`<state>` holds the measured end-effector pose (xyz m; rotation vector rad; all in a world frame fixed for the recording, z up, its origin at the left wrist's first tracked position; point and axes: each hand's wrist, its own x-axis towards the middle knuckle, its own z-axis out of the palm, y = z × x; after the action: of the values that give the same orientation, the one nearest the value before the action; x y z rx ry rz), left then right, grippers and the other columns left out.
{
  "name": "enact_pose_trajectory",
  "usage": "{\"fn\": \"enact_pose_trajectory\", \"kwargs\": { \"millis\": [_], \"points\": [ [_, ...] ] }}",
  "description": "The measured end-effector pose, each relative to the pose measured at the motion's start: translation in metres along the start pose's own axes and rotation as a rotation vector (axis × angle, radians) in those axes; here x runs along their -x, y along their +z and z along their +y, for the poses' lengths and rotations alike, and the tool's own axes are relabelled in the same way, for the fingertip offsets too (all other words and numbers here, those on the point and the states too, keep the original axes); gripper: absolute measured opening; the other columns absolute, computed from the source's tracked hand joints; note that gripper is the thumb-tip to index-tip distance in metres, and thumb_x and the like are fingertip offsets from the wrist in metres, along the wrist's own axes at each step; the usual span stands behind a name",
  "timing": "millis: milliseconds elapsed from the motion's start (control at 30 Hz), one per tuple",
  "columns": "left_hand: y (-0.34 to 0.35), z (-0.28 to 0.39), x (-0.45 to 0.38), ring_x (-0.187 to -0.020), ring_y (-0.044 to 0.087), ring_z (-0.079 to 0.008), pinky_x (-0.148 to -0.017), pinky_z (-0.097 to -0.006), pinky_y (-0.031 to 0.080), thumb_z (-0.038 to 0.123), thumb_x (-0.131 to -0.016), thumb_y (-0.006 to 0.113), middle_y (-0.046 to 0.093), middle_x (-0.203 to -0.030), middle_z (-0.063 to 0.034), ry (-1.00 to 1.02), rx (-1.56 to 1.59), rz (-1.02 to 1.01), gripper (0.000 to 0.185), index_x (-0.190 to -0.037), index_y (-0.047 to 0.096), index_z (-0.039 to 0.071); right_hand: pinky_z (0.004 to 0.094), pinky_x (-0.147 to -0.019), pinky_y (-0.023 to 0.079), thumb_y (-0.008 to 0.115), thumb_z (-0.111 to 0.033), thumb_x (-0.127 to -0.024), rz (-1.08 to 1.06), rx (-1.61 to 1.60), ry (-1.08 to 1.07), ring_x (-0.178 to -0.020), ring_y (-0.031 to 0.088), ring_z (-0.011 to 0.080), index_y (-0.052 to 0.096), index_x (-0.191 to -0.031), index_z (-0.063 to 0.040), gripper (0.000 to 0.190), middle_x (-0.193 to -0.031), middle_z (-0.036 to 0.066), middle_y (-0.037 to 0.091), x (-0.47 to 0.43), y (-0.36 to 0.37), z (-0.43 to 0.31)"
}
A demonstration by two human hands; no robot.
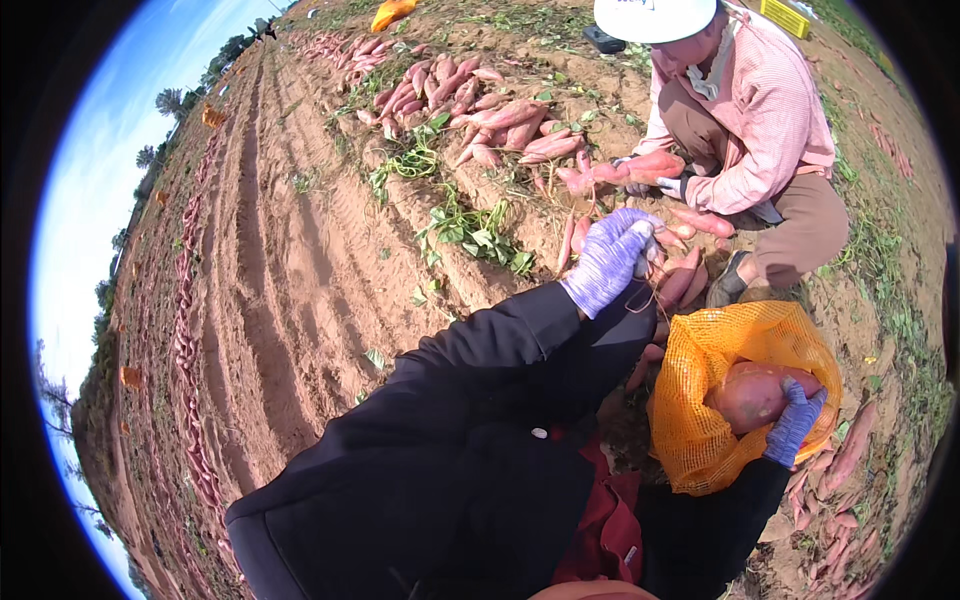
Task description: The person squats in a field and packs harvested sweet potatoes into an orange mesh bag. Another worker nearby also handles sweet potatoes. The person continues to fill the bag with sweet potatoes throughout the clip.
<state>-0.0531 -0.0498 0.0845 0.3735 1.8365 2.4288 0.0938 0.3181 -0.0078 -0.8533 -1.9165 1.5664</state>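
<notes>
My left hand [611, 259], in a purple-and-white knit glove, reaches over the sweet potatoes on the soil. Its fingers are curled together, and a thin root hangs beside them; whether they hold anything is hidden. Below it lie several pink-red sweet potatoes [679, 279]. An orange mesh bag [694, 390] stands with its mouth spread at my right. Inside the bag's mouth my right hand [799, 420], gloved alike, grips the right end of a large sweet potato [757, 396]. The bag's lower contents are hidden.
A co-worker [765, 127] in a white hard hat crouches close ahead, gloved hands on a sweet potato [637, 169]. Heaped sweet potatoes [517, 127] and green vines [480, 232] lie ahead. More sweet potatoes [844, 457] lie right of the bag. Furrowed soil [292, 300] stretches left.
</notes>
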Motion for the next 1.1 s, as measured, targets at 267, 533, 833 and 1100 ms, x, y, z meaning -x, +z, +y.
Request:
{"fn": "enact_pose_trajectory", "kwargs": {
  "millis": [267,533,833,1100],
  "points": [
    [-0.198,-0.003,-0.044,-0.105,0.058,-0.0352,-0.091,-0.0399,0.045,0.041,-0.074,0.061,0.059,-0.110,-0.0256,-0.743,-1.968,-0.193,0.054,-0.107,0.062,-0.002,0.0288,-0.077,0.045,0.073,-0.001,-0.062,0.088,-0.276,0.136,-0.081,0.054,0.0191,0.050,-0.096,0.001,0.041,-0.092,0.010,0.057,0.022,0.009,-0.049],
    [0.032,0.010,0.018,-0.104,0.059,-0.0293,-0.089,-0.0333,0.045,0.041,-0.083,0.065,0.061,-0.109,-0.0216,0.068,-0.869,-0.416,0.061,-0.124,0.050,-0.003,0.0322,-0.082,0.047,0.072,0.008,-0.060,0.140,-0.464,0.173,-0.084,0.058,0.0230,0.049,-0.100,0.006,0.046,-0.093,0.013,0.059,0.037,0.000,-0.051],
    [0.093,-0.072,0.017,-0.083,0.060,-0.0179,-0.071,-0.0297,0.048,0.007,-0.088,0.056,0.061,-0.093,-0.0098,-0.589,0.399,-0.282,0.027,-0.113,0.053,-0.001,0.0319,-0.077,0.050,0.068,0.003,-0.071,0.222,-0.560,0.172,-0.084,0.059,0.0211,0.056,-0.110,0.002,0.040,-0.095,0.009,0.062,0.031,-0.011,-0.029],
    [0.088,-0.082,0.011,-0.097,0.059,-0.0248,-0.079,-0.0375,0.052,0.006,-0.085,0.059,0.052,-0.114,-0.0141,-0.889,0.846,-0.162,0.061,-0.137,0.026,0.012,0.0279,-0.048,0.048,0.066,-0.028,-0.084,0.016,-0.046,0.466,-0.062,0.057,0.0139,0.059,-0.110,-0.013,0.030,-0.086,0.005,0.062,0.034,0.003,-0.042]
  ]
}}
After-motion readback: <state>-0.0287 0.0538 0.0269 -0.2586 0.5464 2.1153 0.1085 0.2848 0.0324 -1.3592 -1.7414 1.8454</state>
